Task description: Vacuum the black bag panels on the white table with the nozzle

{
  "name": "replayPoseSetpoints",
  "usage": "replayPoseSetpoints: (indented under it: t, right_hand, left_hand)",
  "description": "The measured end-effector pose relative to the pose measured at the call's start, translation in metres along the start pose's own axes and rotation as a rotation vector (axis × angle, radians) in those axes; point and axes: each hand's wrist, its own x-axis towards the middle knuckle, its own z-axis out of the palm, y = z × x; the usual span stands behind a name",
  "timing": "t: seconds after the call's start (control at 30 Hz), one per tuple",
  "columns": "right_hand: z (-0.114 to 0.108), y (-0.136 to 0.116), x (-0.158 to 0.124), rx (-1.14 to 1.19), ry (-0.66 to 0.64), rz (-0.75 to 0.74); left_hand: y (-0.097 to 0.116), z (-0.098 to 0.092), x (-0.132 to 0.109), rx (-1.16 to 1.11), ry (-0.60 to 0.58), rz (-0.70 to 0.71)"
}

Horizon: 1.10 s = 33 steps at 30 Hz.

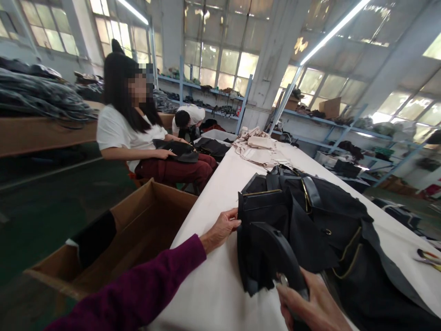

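A black fabric bag panel (265,209) with a gold-coloured zip along its top edge lies on the white table in front of me. My left hand (223,230) pinches the panel's left edge between thumb and fingers. My right hand (312,299), at the lower right, is closed around a smooth, curved black strip (280,246) that lies over the panel. A small round metal piece (283,279) shows beside my right thumb; what it belongs to is unclear. More black bag pieces (330,207) with gold zips are heaped just behind and to the right.
An open cardboard box (138,230) stands left of the white table (206,271), black cloth over its side. Beige fabric pieces (258,145) are piled farther along. A seated person (131,133) handles black cloth; another person (193,115) bends over behind. Scissors-like handles (429,255) lie right.
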Motion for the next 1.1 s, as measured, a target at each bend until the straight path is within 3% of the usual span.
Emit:
replayPoseSetpoints:
  t: [0.27, 0.47, 0.63, 0.83, 1.1]
  right_hand:
    - [0.01, -0.014, 0.023, 0.09, -0.037, -0.102]
    - [0.012, -0.034, 0.033, 0.053, 0.08, -0.137]
    - [0.011, -0.039, 0.032, 0.016, 0.091, -0.142]
    - [0.016, -0.027, 0.019, -0.01, 0.06, -0.106]
    - [0.003, -0.018, 0.014, 0.063, 0.132, -0.114]
  left_hand:
    - [0.0, 0.004, -0.011, 0.028, -0.137, 0.059]
    - [-0.006, 0.009, -0.017, 0.067, -0.219, 0.077]
    - [-0.012, 0.009, -0.016, 0.081, -0.182, 0.095]
    - [-0.016, 0.009, -0.02, 0.119, -0.224, 0.055]
    - [-0.018, 0.024, -0.055, 0.156, -0.146, -0.103]
